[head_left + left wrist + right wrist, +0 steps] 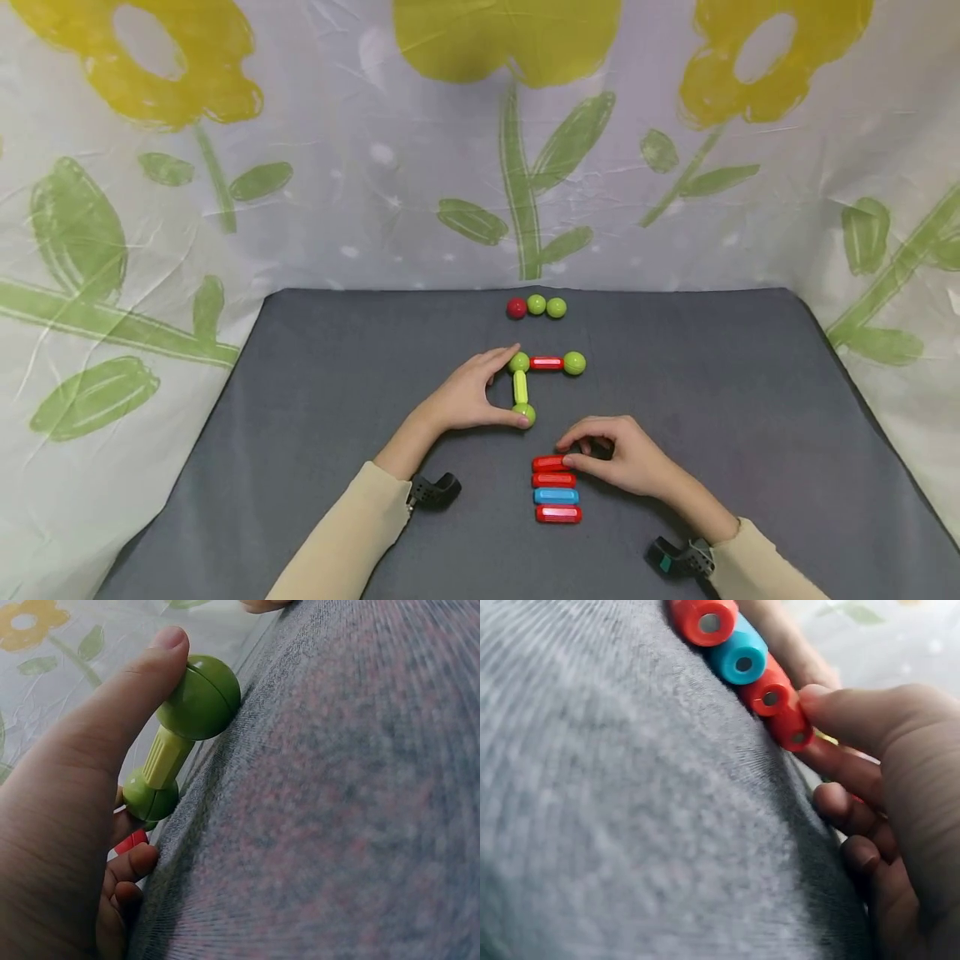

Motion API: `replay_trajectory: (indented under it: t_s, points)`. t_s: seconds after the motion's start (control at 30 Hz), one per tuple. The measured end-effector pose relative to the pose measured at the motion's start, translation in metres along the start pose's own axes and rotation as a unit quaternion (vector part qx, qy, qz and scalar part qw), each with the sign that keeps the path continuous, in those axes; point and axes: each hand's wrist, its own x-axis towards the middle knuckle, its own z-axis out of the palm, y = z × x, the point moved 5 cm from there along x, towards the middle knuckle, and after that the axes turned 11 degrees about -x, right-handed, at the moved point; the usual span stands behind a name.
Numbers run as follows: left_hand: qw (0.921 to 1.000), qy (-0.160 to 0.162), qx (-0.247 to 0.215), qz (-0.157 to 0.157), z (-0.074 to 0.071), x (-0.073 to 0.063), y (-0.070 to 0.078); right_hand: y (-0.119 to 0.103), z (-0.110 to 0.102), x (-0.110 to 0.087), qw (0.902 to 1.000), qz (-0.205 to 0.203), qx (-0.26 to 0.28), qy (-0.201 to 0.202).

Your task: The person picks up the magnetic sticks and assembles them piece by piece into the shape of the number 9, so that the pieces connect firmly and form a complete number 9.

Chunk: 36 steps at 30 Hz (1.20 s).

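Magnetic rods and balls lie on the grey cloth. My left hand (467, 390) spans a yellow-green rod (521, 387), thumb on the lower green ball (199, 699) and fingers at the upper green ball (519, 362). From that upper ball a red rod (547, 363) runs right to another green ball (574, 363). Below, my right hand (626, 454) pinches the right end of the topmost red rod (550, 463) between thumb and forefinger. Under it lie a second red rod (553, 480), a blue rod (557, 496) and a third red rod (558, 514), with magnet ends showing in the right wrist view.
At the back of the grey cloth (360, 350) a red ball (516, 308) sits beside two green balls (546, 307). A flowered curtain (337, 167) stands behind and at both sides. Each wrist wears a black camera (437, 492).
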Motion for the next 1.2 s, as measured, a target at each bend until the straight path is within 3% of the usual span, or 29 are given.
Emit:
replay_trajectory:
  t_s: [0.33,0.43,0.67,0.83,1.0,1.2]
  points:
    - [1.0000,-0.001,0.002,-0.001,-0.001,-0.001,0.000,0.000,0.001,0.000,0.9987,-0.047,0.000,-0.019]
    - [1.0000,-0.002,0.004,0.000,0.000,0.000,0.000,0.001,0.000,0.000,0.9995,-0.031,0.003,-0.006]
    - [1.0000,-0.002,-0.001,-0.004,0.000,0.001,-0.001,0.023,-0.013,0.007,0.9954,0.032,0.047,0.077]
    - [1.0000,0.001,0.001,-0.008,-0.001,0.000,-0.003,0.039,-0.017,0.019,0.9926,0.085,0.049,0.071]
    - [1.0000,-0.002,0.004,-0.003,0.001,0.000,-0.002,0.036,-0.013,0.020,0.9964,0.069,0.013,0.047]
    - [1.0000,-0.003,0.006,-0.002,0.000,0.001,-0.001,0.031,-0.012,0.020,0.9962,0.057,-0.028,0.060]
